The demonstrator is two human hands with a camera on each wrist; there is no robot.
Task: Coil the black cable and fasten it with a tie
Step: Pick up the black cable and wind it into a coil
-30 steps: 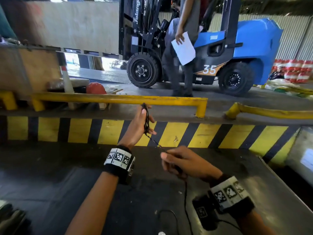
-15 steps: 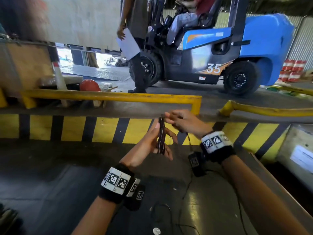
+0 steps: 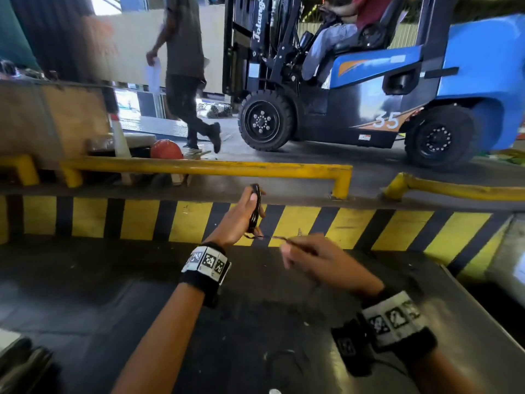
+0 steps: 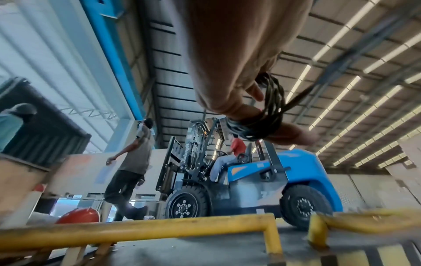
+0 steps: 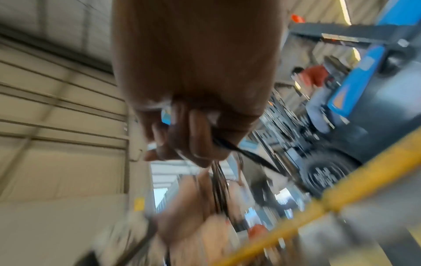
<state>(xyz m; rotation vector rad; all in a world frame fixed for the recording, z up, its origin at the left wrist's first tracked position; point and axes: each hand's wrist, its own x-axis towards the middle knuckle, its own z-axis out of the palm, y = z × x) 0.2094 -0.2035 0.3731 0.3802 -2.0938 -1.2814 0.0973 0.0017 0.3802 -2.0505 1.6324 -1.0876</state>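
The coiled black cable (image 3: 255,209) is held upright in the left hand (image 3: 238,220), above the dark metal table (image 3: 85,308). The right hand (image 3: 321,261) is placed to its right, lower and nearer. Behind both, the yellow steel guard rail (image 3: 204,168) is set, with the blue forklift (image 3: 397,89) beyond it.

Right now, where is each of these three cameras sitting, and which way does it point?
Head: on the head, looking down at left hand, right hand, both forearms, thin black cable.
Left wrist: under the left hand, facing the blue forklift.
Right wrist: under the right hand, blurred, facing forward.
Shared: cable, forklift, yellow steel rail.
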